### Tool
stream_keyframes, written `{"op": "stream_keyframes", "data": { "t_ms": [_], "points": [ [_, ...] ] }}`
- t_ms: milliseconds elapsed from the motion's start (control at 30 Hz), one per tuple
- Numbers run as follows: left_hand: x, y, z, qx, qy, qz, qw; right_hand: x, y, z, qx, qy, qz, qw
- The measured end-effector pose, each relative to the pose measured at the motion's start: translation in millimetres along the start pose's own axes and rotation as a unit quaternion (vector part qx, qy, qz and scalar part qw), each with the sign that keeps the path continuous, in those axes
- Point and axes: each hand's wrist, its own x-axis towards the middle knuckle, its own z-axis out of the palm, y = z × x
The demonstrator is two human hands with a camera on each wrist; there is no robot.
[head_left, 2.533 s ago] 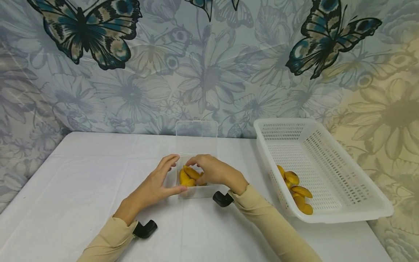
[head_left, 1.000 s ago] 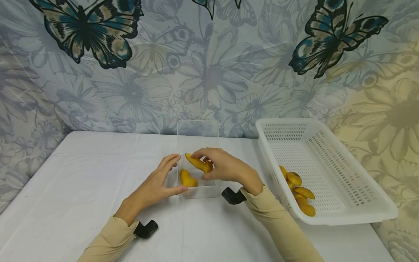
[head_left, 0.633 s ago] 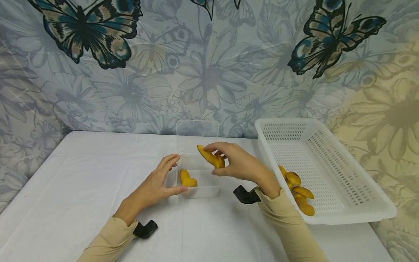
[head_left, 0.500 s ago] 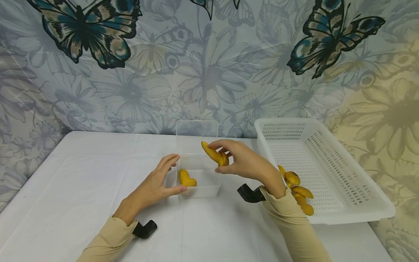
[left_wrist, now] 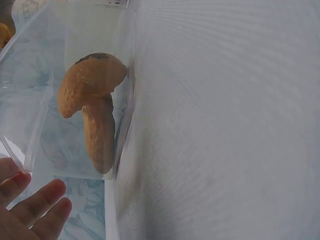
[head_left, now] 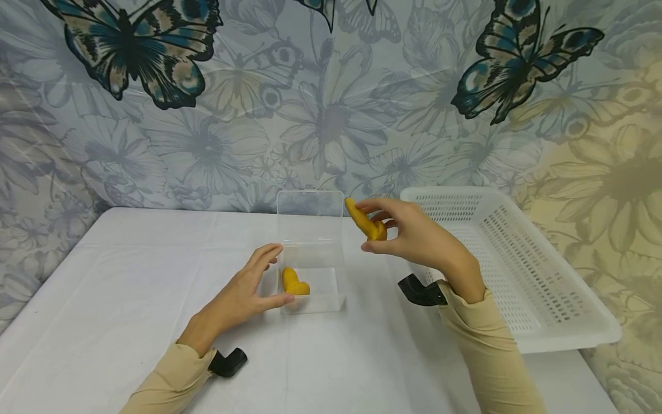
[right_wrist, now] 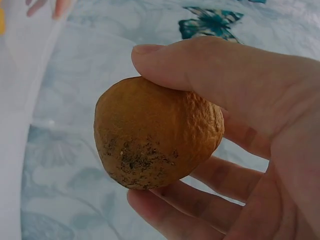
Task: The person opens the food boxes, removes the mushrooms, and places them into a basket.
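Observation:
A clear plastic box [head_left: 331, 303] stands on the table, its clear lid [head_left: 310, 221] raised at the back. Inside lies one yellow-brown mushroom [head_left: 295, 284] at the left end; the left wrist view shows its cap and stem through the wall. My left hand [head_left: 239, 296] rests at the box's left side, fingers extended near the back corner and thumb at the front rim. Up and right of the box, my right hand [head_left: 421, 233] holds another mushroom [head_left: 364, 221] between thumb and fingers. In the right wrist view its rounded cap [right_wrist: 150, 132] has dark specks.
A white perforated basket [head_left: 595, 338] sits on the right of the white-covered table [head_left: 129, 276]. My right forearm hides part of the basket's left side. Patterned butterfly cloth [head_left: 331, 115] hangs behind the table.
My right hand has lifted a mushroom out of the box and carried it up and right toward the basket. The left hand has stayed at the box. Mushrooms in the basket are now hidden behind my right arm.

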Motion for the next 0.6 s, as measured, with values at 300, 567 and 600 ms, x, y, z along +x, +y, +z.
{"op": "stream_keyframes", "data": {
  "t_ms": [300,567,600],
  "points": [
    [-0.8,1.5,1.1,-0.001,0.002,0.002,1.0000,-17,10,-28,-0.033,0.010,0.027,0.999],
    [-0.4,1.7,-0.1,0.002,0.003,0.005,1.0000,-33,32,-40,-0.057,0.019,0.055,0.997],
    [-0.5,1.7,0.0,-0.002,0.002,0.005,1.0000,-34,35,-41,-0.056,0.021,0.056,0.997]
  ]
}}
